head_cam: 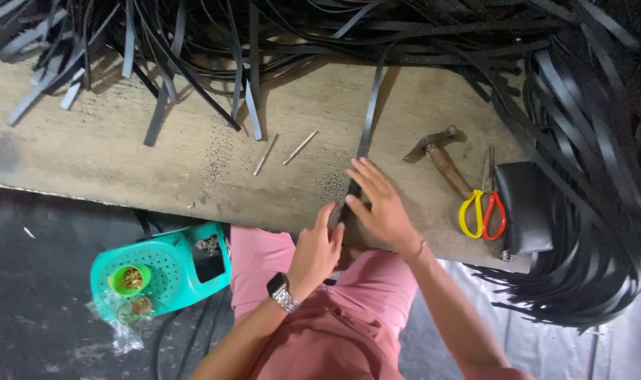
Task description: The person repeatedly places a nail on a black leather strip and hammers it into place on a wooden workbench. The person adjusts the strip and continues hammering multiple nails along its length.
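A long black strap (366,130) runs from the tangled heap of black strips (376,35) at the far side of the wooden workbench (123,162) straight toward the near edge, where its near end lies between the two hands. The right hand (380,204) rests flat on it with fingers spread and loosely extended, pressing rather than gripping, while the left hand (315,250), wearing a wristwatch (281,292), pinches the strap's near end between thumb and curled fingers at the bench edge. To the right lie a hammer (440,155), scissors (483,204) with red and yellow handles, and a black pouch (528,207); two thin metal rods (281,151) lie to the left.
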